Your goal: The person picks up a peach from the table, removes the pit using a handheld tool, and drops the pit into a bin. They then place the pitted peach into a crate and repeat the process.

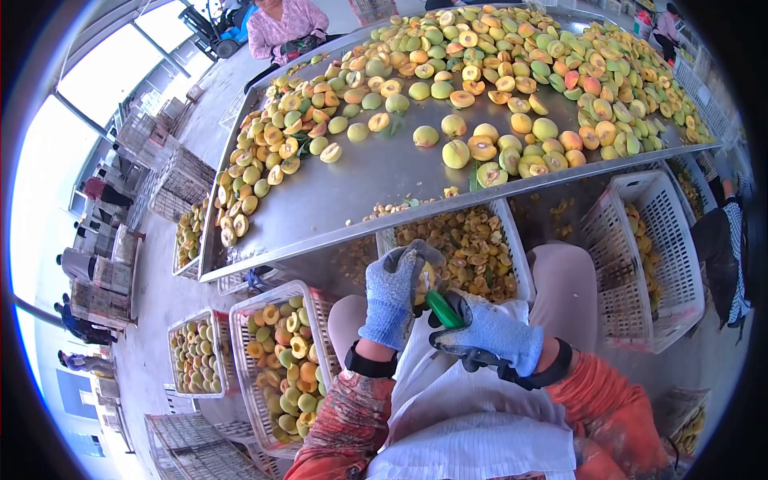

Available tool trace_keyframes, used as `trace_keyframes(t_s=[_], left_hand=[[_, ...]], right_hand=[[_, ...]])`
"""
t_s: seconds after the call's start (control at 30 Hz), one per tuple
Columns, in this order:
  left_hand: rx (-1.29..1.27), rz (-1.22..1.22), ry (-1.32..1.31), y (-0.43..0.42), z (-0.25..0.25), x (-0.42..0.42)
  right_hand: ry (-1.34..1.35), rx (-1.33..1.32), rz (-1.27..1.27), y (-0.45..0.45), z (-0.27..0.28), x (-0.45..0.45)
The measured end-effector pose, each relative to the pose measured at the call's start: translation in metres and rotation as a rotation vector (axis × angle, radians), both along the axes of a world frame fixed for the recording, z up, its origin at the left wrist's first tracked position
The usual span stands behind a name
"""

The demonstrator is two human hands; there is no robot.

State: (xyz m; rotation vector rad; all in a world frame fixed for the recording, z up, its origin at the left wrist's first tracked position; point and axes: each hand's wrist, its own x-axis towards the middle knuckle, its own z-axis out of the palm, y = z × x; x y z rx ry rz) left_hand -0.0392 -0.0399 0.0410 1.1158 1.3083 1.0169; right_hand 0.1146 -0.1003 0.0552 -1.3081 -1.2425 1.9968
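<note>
My left hand, in a blue and grey work glove, is closed around a piece of yellow peach, mostly hidden by the fingers. My right hand, gloved the same way, grips a small tool with a green handle. The tool's tip points into the left hand at the fruit; its shape is too small to make out. Both hands are close together over my lap. Just beyond them, a white crate holds cut fruit scraps.
A metal table carries many whole and halved peaches. Crates of peaches stand at my left. At my right are stacked white crates. A person in a pink patterned top works across the table.
</note>
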Motion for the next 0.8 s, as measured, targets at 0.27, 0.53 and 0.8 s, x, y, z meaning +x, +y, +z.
trace_keyframes(t_s=[0.27, 0.53, 0.8], left_hand=[[-0.054, -0.231, -0.397, 0.013, 0.006, -0.001], [-0.1, -0.112, -0.23, 0.032, -0.003, 0.02], [-0.265, -0.073, -0.388, 0.041, -0.017, 0.022]], right_hand=[[0.623, -0.283, -0.007, 0.01, -0.02, 0.013], [0.565, -0.167, -0.183, 0.027, -0.055, 0.011], [0.643, -0.213, -0.186, 0.032, -0.051, 0.009]])
